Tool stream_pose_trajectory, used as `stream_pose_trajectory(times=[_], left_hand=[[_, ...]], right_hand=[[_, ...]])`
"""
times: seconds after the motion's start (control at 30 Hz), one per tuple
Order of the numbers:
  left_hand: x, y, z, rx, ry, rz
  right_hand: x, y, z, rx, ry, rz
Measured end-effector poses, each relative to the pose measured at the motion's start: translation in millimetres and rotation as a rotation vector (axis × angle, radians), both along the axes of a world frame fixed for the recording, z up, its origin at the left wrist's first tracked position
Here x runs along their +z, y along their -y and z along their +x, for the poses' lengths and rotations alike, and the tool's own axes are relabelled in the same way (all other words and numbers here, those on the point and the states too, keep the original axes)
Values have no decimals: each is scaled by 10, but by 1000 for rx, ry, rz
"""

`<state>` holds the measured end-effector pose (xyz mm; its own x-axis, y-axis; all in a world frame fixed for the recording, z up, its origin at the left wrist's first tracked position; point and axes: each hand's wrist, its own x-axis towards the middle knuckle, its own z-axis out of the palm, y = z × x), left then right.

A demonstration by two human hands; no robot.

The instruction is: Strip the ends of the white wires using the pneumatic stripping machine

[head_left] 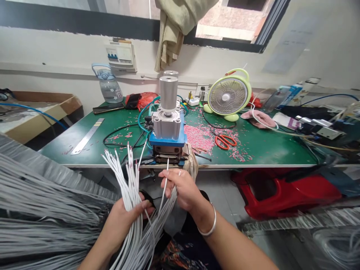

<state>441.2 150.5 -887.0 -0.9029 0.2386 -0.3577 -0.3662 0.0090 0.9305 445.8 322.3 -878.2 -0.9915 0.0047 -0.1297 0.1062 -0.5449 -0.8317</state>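
Observation:
My left hand (128, 215) is closed round a bundle of white cables (129, 187), whose upper ends show pinkish-red tips. With thumb and fingers my right hand (178, 185) pinches a single white cable (165, 180); more strands run down below its palm. That cable's upper end is at the front opening of a bench machine (168, 150) with a silver cylinder on top and a blue plate. Whether the tip is inside the opening I cannot tell. The lower lengths of both groups of cables meet over my lap.
Pink and white offcuts (198, 138) and orange-handled scissors (225, 141) lie right of the machine on the green table (275, 146). A green fan (229, 95), a water bottle (109, 88) and a steel ruler (87, 137) stand or lie there too. Grey cables (50, 195) fill the left; a red stool (292, 191) is at right.

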Motion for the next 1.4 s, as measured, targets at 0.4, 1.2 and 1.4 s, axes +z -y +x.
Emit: stream_pose_trajectory(times=[0.4,1.2,1.4], left_hand=[[108,0,-34,194,114,196],[175,-11,-134,194,-79,97],[291,-24,-167,275,-91,134]], right_hand=[[56,-19,-136,-108,11,-177],[38,-20,-78,-71,-2,-14],[77,-62,-37,38,-53,15]])
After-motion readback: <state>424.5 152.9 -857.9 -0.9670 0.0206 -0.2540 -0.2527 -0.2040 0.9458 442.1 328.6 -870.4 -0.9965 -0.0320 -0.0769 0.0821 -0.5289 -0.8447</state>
